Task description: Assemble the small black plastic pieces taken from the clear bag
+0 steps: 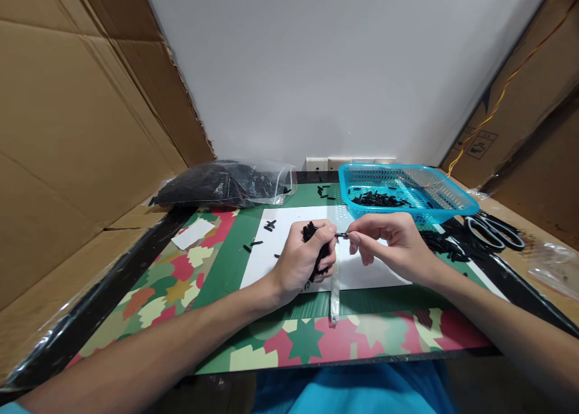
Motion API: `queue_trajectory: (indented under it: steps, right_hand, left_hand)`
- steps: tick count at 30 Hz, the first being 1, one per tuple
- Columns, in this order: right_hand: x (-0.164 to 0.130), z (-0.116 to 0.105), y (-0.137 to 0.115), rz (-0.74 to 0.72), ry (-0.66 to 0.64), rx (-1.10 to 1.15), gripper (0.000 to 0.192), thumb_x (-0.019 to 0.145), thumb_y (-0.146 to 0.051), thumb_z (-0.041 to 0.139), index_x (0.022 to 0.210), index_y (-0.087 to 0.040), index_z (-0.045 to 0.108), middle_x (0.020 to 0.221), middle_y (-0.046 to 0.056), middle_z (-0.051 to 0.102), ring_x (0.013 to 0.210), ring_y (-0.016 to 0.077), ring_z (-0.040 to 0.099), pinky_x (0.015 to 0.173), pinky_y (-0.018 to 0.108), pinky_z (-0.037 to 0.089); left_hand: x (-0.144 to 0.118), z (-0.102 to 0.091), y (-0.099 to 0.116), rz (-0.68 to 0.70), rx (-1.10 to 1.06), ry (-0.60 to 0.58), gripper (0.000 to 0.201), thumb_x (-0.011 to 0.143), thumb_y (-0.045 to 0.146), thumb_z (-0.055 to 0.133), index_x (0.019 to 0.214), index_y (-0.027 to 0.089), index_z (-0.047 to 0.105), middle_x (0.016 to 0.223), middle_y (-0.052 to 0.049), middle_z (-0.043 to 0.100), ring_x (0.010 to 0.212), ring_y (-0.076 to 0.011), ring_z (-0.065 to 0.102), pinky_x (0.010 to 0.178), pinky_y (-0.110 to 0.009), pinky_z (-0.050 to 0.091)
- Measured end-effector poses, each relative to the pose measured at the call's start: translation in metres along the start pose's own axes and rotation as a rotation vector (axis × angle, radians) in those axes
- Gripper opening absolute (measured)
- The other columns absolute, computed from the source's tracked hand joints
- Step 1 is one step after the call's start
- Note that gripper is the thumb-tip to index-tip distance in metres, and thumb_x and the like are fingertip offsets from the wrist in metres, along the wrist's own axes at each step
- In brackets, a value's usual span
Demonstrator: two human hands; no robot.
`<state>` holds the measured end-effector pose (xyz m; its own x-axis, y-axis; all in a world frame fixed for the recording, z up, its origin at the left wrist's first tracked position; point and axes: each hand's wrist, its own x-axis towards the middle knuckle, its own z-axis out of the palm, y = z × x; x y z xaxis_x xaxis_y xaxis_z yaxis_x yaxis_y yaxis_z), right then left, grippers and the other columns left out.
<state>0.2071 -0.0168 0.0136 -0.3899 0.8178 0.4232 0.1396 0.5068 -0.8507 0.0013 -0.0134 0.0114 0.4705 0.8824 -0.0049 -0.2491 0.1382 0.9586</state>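
My left hand (304,254) is closed round a bunch of small black strips (320,257), whose ends stick out above and below the fingers. Between its thumb and forefinger and the fingertips of my right hand (389,242) runs one thin black piece (342,235). The right thumb and forefinger pinch the far end of that piece; its exact kind is too small to make out. Both hands are over a white sheet (257,269) on the table. Beneath them a narrow, shiny whitish strip (335,293) lies pointing toward me.
A blue plastic basket (407,209) holding black pieces stands at the back right, with scissors (495,232) and a black pile (446,245) nearby. At the back left lies a clear bag of black material (226,183). Loose black pieces (270,225) are scattered about. Cardboard walls flank the table.
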Motion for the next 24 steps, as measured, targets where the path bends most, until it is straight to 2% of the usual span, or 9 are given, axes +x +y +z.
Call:
queue_trajectory:
  steps: [17, 24]
  right_hand:
    - [-0.0005, -0.0002, -0.0009, -0.027, 0.017, 0.017, 0.019, 0.101, -0.032, 0.07, 0.092, -0.017, 0.077, 0.074, 0.001, 0.073, 0.052, 0.0101, 0.064, 0.049, 0.022, 0.053]
    - [-0.0004, -0.0006, 0.0004, -0.01, -0.022, -0.015, 0.029, 0.105, -0.038, 0.066, 0.087, -0.018, 0.076, 0.075, 0.002, 0.074, 0.053, 0.0105, 0.064, 0.05, 0.023, 0.05]
  left_hand:
    - [-0.0001, -0.0002, -0.0004, -0.01, 0.005, -0.018, 0.04, 0.091, 0.046, 0.071, 0.069, 0.019, 0.053, 0.047, 0.007, 0.044, 0.037, -0.0057, 0.036, 0.036, -0.016, 0.031]
    - [-0.0004, 0.0004, -0.0002, -0.008, 0.025, 0.0, 0.042, 0.09, 0.049, 0.072, 0.068, 0.019, 0.053, 0.047, 0.007, 0.043, 0.037, -0.0056, 0.035, 0.036, -0.016, 0.032]
